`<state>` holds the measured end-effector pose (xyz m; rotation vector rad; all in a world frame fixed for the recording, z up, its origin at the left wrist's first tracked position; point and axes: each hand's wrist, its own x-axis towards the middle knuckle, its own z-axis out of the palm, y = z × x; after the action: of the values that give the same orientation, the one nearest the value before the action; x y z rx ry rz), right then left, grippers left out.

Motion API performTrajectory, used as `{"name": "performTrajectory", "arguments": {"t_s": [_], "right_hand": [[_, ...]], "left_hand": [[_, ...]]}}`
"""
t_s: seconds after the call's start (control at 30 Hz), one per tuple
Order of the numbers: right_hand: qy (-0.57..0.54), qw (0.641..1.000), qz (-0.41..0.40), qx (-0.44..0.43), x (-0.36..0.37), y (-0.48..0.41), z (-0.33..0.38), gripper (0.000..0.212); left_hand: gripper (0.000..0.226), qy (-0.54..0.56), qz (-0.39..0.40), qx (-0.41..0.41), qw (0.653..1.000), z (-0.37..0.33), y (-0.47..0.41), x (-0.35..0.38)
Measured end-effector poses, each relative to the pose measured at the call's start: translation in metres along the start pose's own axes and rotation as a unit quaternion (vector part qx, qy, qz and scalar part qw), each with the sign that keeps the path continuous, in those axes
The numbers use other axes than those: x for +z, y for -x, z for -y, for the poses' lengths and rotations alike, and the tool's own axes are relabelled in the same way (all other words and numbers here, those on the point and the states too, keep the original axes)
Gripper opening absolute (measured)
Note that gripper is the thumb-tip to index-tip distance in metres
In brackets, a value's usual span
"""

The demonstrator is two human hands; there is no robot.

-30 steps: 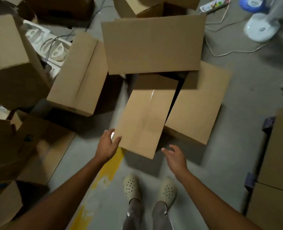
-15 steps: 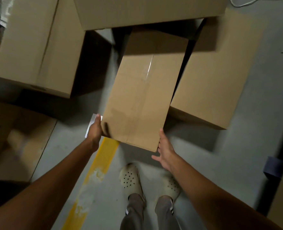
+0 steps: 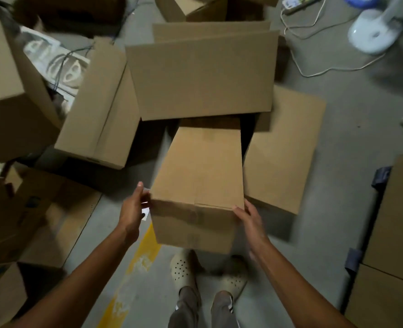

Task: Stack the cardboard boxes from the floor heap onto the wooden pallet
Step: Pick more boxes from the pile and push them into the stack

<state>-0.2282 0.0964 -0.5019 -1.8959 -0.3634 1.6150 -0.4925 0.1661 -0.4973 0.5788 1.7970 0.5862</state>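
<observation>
Head view, looking down at the floor heap. The box in hand (image 3: pixel 200 176) sits lower centre of the frame, long axis running away from the person. Its near end is raised above the shoes (image 3: pixel 207 273). Its far end runs into shadow under a wide box (image 3: pixel 202 74) at upper centre; cannot tell whether it touches that box or the floor (image 3: pixel 337 162).

Left hand (image 3: pixel 131 209): grip spread, palm against the box's left side at the near corner, thumb up beside the top edge. Right hand (image 3: pixel 250 221): grip spread, fingers laid on the near right corner. Both are blurred; neither seems to reach beneath the box.

A neighbouring box (image 3: pixel 283 157) lies just beside it on the right, and a tilted box (image 3: pixel 101 110) sits at left. Stacked cartons (image 3: pixel 396 221) stand at the right edge. No wooden pallet is identifiable, so nothing from this load is placed yet.

Risks, as judged:
- The hold looks like side pressure only. Smooth cardboard could slide down through the palms, and the feet are directly below.
- If the far end is caught beneath the wide box, pulling back could drag or tip that box.
- A white cable (image 3: pixel 318 72) loops at upper right, a trip hazard if the carry goes that way.
- The box blocks sight of the feet.
</observation>
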Motion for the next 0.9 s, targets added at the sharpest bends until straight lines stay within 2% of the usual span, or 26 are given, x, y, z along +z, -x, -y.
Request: {"name": "performTrajectory", "arguments": {"t_s": [0.2,0.43,0.6,0.73,0.9], "right_hand": [[0.009,0.997,0.040,-0.073,-0.026,0.084,0.088,0.074],[0.034,0.989,0.008,-0.143,-0.037,0.201,0.141,0.074],[0.006,0.981,-0.051,-0.187,-0.031,0.293,0.142,0.072],[-0.013,0.970,-0.097,-0.222,-0.029,0.364,0.133,0.070],[-0.008,0.954,-0.156,-0.256,-0.028,0.445,0.110,0.069]], "left_hand": [[0.044,0.043,0.024,0.103,0.993,-0.080,0.085,-0.026],[0.050,0.071,0.118,0.179,0.974,-0.143,0.195,-0.074],[0.041,0.086,0.162,0.189,0.965,-0.162,0.266,-0.104],[0.032,0.091,0.216,0.154,0.960,-0.166,0.318,-0.123],[0.058,0.046,0.323,0.124,0.937,-0.158,0.358,-0.150]]}}
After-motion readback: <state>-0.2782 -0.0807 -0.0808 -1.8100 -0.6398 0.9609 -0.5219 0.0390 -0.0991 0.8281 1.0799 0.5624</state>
